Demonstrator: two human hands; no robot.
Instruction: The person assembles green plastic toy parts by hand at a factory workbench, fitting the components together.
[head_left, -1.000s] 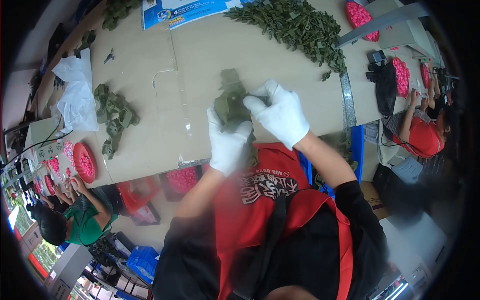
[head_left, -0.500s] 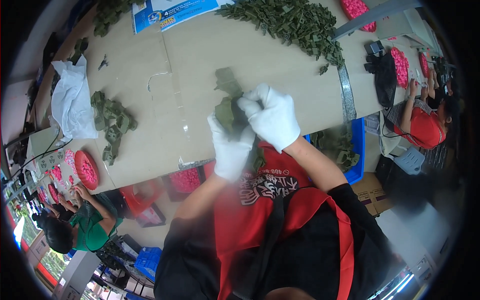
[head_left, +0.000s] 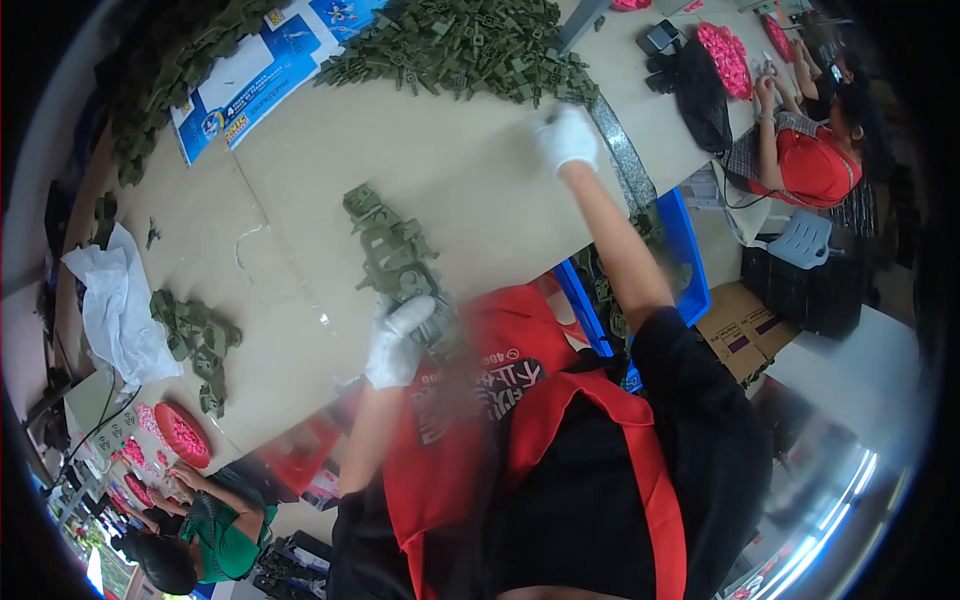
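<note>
My left hand (head_left: pixel 398 338), in a white glove, is closed around one end of a chain of olive-green plastic parts (head_left: pixel 388 240). The chain stretches away from the hand over the beige table (head_left: pixel 330 140). My right hand (head_left: pixel 568 138), also gloved in white, reaches out at the far right, close to the near edge of a large heap of small green plastic pieces (head_left: pixel 460 50). Motion smears its fingers, so whether they grip a piece does not show.
Another cluster of green parts (head_left: pixel 198 335) lies at the left beside a white plastic bag (head_left: pixel 115 305). A printed blue sheet (head_left: pixel 260 80) touches the heap. A blue crate (head_left: pixel 685 250) holding green parts stands at the table's right edge. Co-workers sit at both sides.
My hands were together at the green parts; now the right has moved away to the heap at the far right. The left keeps hold of the chain. The whole view has shifted and turned.
</note>
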